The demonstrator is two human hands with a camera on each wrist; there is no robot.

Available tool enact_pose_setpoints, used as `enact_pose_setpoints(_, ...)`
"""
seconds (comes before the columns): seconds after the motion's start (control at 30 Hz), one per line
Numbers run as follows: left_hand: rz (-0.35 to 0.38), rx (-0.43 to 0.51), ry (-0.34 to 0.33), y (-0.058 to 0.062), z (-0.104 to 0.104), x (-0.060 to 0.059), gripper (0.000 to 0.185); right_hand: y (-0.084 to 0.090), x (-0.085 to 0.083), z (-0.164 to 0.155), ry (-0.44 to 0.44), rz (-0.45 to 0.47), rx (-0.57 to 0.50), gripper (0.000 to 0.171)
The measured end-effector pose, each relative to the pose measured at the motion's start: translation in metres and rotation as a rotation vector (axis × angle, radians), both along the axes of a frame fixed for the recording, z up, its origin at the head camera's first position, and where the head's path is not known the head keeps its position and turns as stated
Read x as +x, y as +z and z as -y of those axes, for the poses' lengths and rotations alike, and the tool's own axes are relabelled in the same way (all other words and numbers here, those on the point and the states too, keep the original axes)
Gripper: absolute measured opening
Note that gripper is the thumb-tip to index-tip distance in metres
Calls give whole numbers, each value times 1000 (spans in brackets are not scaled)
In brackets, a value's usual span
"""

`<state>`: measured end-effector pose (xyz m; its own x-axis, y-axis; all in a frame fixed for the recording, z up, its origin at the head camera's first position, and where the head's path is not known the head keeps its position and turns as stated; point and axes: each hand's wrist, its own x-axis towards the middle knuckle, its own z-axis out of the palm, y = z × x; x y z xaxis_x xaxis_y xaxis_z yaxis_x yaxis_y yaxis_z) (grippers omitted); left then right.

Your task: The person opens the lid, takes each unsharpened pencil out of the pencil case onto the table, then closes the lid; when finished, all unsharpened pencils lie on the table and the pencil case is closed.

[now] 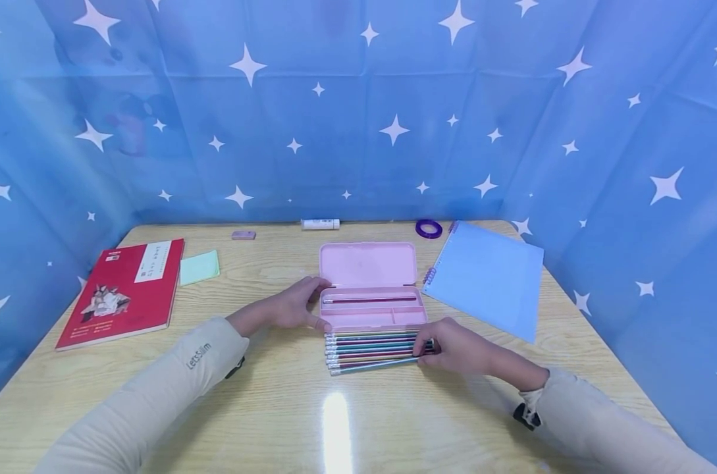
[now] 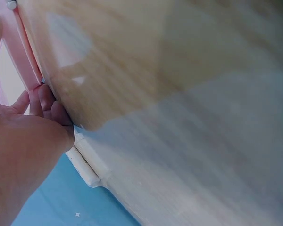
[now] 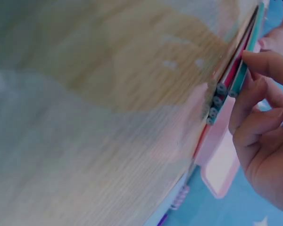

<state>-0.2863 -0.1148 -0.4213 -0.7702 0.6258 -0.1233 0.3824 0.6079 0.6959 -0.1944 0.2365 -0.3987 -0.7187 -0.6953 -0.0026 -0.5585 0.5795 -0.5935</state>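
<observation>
A pink pencil case (image 1: 372,318) lies with its lid (image 1: 367,264) raised at the back. One dark red pencil (image 1: 370,300) rests in its long compartment; the smaller front compartments show bare pink. My left hand (image 1: 291,305) holds the case by its left side, thumb near the front corner and fingers by the hinge. In front of the case, several pencils (image 1: 364,343) lie side by side, eraser ends to the left. With thumb and index finger, my right hand (image 1: 453,347) pinches the teal pencil (image 3: 247,55) nearest me by its right end, slightly angled from the row.
A red book (image 1: 127,289) and pale green sticky notes (image 1: 199,268) lie at left. Along the back are a purple eraser (image 1: 243,235), a white tube (image 1: 320,224) and a purple tape roll (image 1: 428,229). A blue ring-bound notebook (image 1: 488,276) lies right of the case.
</observation>
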Motion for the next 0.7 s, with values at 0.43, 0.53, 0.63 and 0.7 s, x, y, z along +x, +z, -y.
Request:
enact_pose_setpoints(0.43,3,12,2,0,-1,0,99,0,9,8,-43,-88,63,14)
enact_pose_setpoints(0.53,7,13,9,-1,-1,1,99,-1,10,9,-42,-67,55,15)
enact_pose_setpoints(0.63,6,15,10,0,-1,1,98,-2,10,7,-50,-74,64,13)
enact_pose_setpoints(0.7,7,20,8,0,-1,1,98,-1,10,5,-66,-80,70,13)
